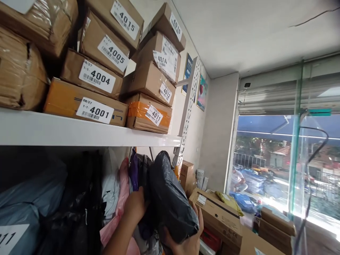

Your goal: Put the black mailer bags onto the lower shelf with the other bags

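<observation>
My right hand [195, 230] is closed round the lower end of a bulky black plastic mailer bag [170, 198], which tilts in front of the lower shelf. To its left, my left hand [135, 203] reaches in among the bagged parcels. It touches a dark parcel [145, 170] close to a purple bag [134, 173]; its fingertips are hidden, so I cannot tell whether it grips anything. A pink bag [123, 191] and a whitish bag [110, 187] stand left of this hand.
Above my hands runs a white shelf beam [92, 129] carrying stacked, number-labelled cartons [98, 79]. Grey-blue bags [34, 191] and black bags [74, 209] fill the lower left. Cardboard boxes [215, 216] lie at right, before a window. Outside, a person [237, 180] crouches.
</observation>
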Motion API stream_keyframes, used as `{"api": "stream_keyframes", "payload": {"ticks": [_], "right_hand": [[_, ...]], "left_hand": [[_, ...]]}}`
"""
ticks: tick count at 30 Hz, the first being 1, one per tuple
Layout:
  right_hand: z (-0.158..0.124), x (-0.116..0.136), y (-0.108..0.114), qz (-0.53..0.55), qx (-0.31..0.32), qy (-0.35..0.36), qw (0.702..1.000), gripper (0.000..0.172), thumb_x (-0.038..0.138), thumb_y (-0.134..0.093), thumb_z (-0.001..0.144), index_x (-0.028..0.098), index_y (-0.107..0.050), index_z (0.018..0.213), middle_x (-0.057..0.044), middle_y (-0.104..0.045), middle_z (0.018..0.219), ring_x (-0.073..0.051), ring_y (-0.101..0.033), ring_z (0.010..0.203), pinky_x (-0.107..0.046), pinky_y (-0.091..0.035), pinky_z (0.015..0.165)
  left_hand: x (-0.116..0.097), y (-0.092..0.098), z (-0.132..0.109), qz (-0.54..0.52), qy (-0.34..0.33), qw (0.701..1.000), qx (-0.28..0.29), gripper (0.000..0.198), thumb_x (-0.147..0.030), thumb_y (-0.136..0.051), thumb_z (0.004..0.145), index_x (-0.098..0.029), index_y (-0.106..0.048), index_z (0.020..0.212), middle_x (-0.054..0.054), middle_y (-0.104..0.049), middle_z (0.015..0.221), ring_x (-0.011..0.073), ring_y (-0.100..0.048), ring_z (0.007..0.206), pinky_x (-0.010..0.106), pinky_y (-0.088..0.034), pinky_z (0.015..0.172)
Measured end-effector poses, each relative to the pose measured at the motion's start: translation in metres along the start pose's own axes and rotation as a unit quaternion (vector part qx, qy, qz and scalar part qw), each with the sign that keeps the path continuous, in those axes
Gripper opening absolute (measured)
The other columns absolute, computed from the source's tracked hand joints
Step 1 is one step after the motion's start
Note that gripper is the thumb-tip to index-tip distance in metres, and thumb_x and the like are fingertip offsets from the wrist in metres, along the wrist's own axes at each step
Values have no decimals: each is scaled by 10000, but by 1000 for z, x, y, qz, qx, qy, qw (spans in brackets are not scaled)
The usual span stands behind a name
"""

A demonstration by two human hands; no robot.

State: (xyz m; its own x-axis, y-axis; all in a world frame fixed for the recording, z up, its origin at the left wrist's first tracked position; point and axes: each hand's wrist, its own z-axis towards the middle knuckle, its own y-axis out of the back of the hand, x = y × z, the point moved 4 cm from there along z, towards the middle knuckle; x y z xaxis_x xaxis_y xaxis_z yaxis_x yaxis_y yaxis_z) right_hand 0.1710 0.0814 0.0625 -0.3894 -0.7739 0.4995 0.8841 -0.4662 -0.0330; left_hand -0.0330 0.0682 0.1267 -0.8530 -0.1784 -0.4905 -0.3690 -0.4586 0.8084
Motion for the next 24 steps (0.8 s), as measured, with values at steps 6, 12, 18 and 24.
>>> {"api": "stream_keyframes", "payload": {"ticks": [6, 12, 18, 24], "right_hand": [[32, 11, -7, -13, 166, 60, 984, 594, 416, -654, 716, 174, -475, 1228, -157, -622, 1199, -312, -628, 1091, -422, -530, 922], [67, 44, -47, -102, 278, -19, 955, 472, 299, -619, 649, 207, -408, 1062, -103, -688, 960, -326, -678, 893, -390, -523, 735], [100, 62, -110, -216, 342, -34, 914, 591, 264, -703, 653, 161, -369, 1130, -140, -693, 969, -362, -673, 933, -360, -460, 727], [116, 60, -151, -208, 385, 8, 899, 653, 239, -719, 649, 164, -411, 1220, -137, -695, 1053, -328, -666, 982, -329, -448, 742]], "left_hand": [[19, -3, 4, -264, -74, 962, 6, 319, -148, -494, 828, -134, -625, 1118, 86, -707, 1092, 218, -638, 1037, 286, -440, 866], [32, -13, -3, -382, -6, 923, -45, 266, -121, -502, 789, -130, -617, 1028, 70, -700, 939, 199, -643, 891, 269, -432, 807], [31, -3, -13, -295, 43, 952, -72, 98, -110, -498, 828, -176, -569, 845, -23, -533, 663, 136, -470, 641, 241, -339, 644], [29, 3, -17, -315, 41, 946, -64, 137, -73, -470, 845, -190, -506, 783, -11, -551, 713, 129, -437, 664, 242, -314, 666]]}}
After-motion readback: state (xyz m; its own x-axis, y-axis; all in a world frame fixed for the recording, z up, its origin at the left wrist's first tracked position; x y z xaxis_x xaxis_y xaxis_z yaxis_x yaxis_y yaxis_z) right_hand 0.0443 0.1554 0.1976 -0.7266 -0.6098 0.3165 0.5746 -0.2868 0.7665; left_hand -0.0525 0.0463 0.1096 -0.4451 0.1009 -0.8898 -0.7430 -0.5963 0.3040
